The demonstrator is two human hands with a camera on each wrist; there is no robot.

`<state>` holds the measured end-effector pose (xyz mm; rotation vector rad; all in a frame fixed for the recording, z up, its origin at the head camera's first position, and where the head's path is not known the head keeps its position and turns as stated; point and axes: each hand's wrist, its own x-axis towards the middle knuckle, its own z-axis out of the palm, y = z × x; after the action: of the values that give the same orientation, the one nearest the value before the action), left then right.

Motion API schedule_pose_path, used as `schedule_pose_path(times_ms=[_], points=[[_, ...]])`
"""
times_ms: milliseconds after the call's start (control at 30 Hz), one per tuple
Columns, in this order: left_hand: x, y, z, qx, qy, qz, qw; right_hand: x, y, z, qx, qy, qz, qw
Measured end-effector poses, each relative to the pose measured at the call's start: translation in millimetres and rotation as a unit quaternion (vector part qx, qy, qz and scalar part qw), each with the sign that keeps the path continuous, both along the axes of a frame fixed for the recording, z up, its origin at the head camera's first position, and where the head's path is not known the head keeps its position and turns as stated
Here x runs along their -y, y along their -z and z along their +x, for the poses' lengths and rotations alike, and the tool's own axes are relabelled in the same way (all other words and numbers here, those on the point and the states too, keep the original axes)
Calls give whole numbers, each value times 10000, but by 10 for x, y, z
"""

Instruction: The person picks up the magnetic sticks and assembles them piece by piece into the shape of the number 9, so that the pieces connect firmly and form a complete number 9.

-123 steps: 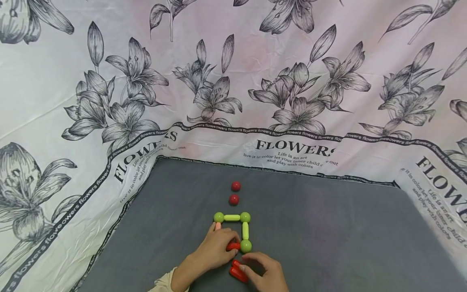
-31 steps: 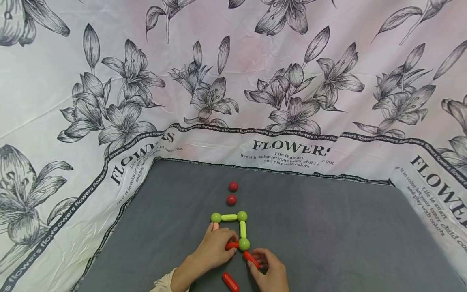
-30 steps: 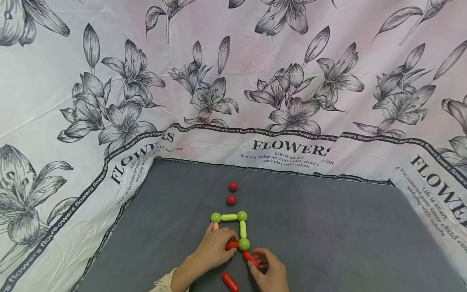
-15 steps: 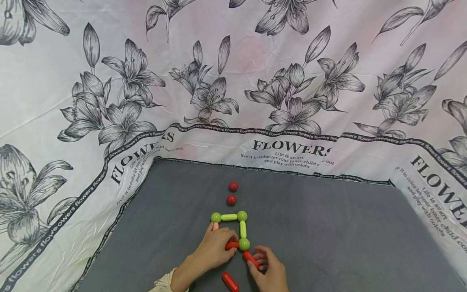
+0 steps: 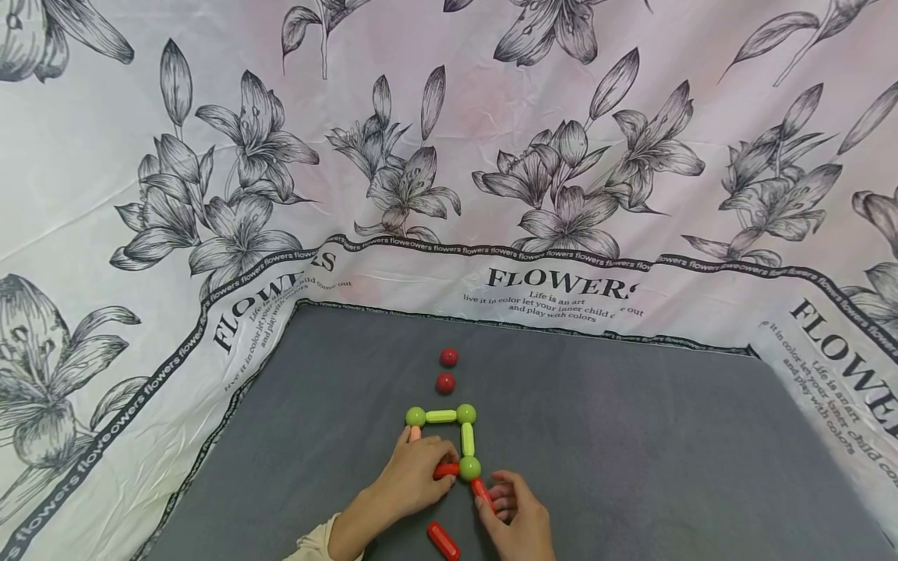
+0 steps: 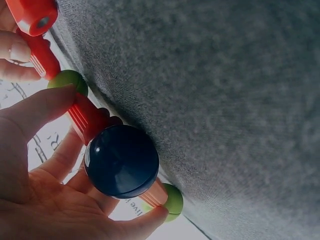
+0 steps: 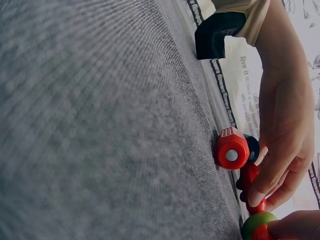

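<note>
My left hand (image 5: 414,479) grips a red magnetic stick (image 5: 447,471) that joins the near-right green ball (image 5: 470,468) to a dark blue ball (image 6: 122,162), which the hand hides in the head view. One left finger touches a salmon stick (image 6: 154,194) running from the blue ball to the far-left green ball (image 5: 415,417). Between thumb and fingers, my right hand (image 5: 519,514) pinches another red stick (image 5: 482,495); its far end meets the near-right green ball. Two lime sticks (image 5: 441,417) and the far-right green ball (image 5: 466,414) complete the square's outline.
A loose red stick (image 5: 443,541) lies near the front, below the hands. Two red balls (image 5: 445,382) sit beyond the square on the grey cloth (image 5: 631,436). Flower-printed fabric (image 5: 561,288) rises behind and at the sides.
My right hand has lifted one of two red sticks that lay together and brought it to the green ball, turning it slightly steeper lately. The other stick lies further left. My left hand holds its place.
</note>
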<state>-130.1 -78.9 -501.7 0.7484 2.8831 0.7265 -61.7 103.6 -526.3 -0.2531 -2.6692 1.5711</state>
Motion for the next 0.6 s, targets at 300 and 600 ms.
schedule_pose_path(times_ms=[300, 600], points=[[13, -4, 8, -12, 21, 69, 10000, 41, 2, -8, 247, -119, -159, 9995], [17, -2, 11, -34, 7, 101, 9999, 61, -15, 0, 307, -354, -249, 9986]])
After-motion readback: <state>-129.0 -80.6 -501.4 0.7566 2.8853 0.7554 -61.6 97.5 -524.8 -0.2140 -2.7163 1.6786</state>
